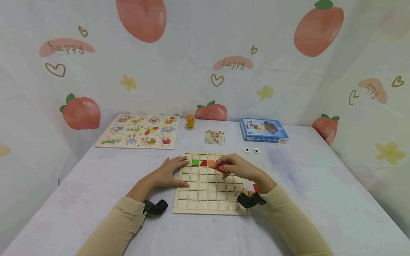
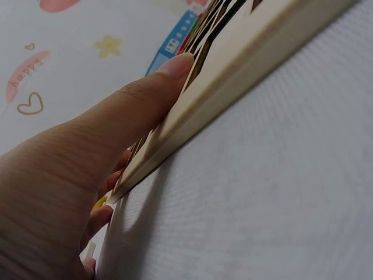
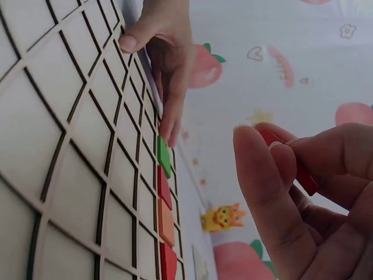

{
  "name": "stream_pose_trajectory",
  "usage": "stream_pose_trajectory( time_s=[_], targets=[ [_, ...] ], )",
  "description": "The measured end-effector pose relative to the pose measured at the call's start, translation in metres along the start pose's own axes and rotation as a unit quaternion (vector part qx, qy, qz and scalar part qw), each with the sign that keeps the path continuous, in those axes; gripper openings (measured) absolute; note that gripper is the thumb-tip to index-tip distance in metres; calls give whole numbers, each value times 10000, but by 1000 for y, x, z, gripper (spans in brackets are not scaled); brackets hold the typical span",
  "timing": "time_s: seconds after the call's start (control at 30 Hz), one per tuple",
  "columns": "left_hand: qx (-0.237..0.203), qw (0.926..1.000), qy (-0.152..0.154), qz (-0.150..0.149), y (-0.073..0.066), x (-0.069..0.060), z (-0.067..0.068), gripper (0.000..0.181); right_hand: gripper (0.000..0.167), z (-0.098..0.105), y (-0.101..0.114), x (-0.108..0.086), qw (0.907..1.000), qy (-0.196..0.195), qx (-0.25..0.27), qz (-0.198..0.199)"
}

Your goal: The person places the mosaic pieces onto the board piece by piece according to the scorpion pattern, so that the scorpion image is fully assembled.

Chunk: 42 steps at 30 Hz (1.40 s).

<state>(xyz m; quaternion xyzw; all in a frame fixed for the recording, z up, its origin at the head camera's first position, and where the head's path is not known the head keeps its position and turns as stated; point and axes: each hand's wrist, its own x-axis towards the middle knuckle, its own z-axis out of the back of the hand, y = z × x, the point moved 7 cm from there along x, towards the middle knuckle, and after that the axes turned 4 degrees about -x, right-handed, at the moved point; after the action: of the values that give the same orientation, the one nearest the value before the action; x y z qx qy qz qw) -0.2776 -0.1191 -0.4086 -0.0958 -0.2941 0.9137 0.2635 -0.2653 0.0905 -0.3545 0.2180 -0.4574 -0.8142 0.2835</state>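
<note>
**Right hand (image 1: 235,166) is pinching a small red piece (image 1: 219,168) above the grid board (image 1: 202,204)**

The right hand is grasping the red piece between thumb and fingertips, and the right wrist view is showing the piece raised clear of the board. The left hand (image 1: 168,173) is gripping nothing: its fingers are stretching out relaxed, with the thumb resting on the board's rim and the fingertips lying by its left edge.

A row of four pieces is sitting in the board's cells between the two hands. Just right of the left fingertips a green square (image 1: 195,162) is lying; next come a red curved piece (image 1: 204,163), an orange square (image 1: 211,163) and another red tile (image 3: 168,262), which the right hand is partly hiding in the head view.

Under the right wrist, a loose red block (image 1: 256,187) and an orange block (image 1: 251,193) are showing in part. Beyond the right hand, a pattern card (image 1: 215,137) is lying slightly to its left, while two eye discs (image 1: 246,150) and, farther off, a blue box (image 1: 264,130) are lying to its right. Beyond the left hand, an animal puzzle (image 1: 137,142) is lying to its left and an orange-yellow toy figure (image 1: 190,121) is standing to its right.
</note>
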Motion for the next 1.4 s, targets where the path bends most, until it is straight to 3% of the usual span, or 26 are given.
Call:
stream_pose_trajectory(
  time_s=[0.47,0.9,1.1,1.4],
  targets=[
    [-30,10000,8,5,0,0,0,89,26,4,-6,48,9954,-775,500,-268],
    [-50,10000,43,27,0,0,0,89,22,0,-12,86,9831,-1625,234,-814],
    [-24,10000,42,15,-1,1,0,89,22,-4,-21,98,9763,-1791,675,-1011],
    [-32,10000,39,16,0,1,0,90,18,-4,-31,103,9710,-2054,459,-1132]
  ],
)
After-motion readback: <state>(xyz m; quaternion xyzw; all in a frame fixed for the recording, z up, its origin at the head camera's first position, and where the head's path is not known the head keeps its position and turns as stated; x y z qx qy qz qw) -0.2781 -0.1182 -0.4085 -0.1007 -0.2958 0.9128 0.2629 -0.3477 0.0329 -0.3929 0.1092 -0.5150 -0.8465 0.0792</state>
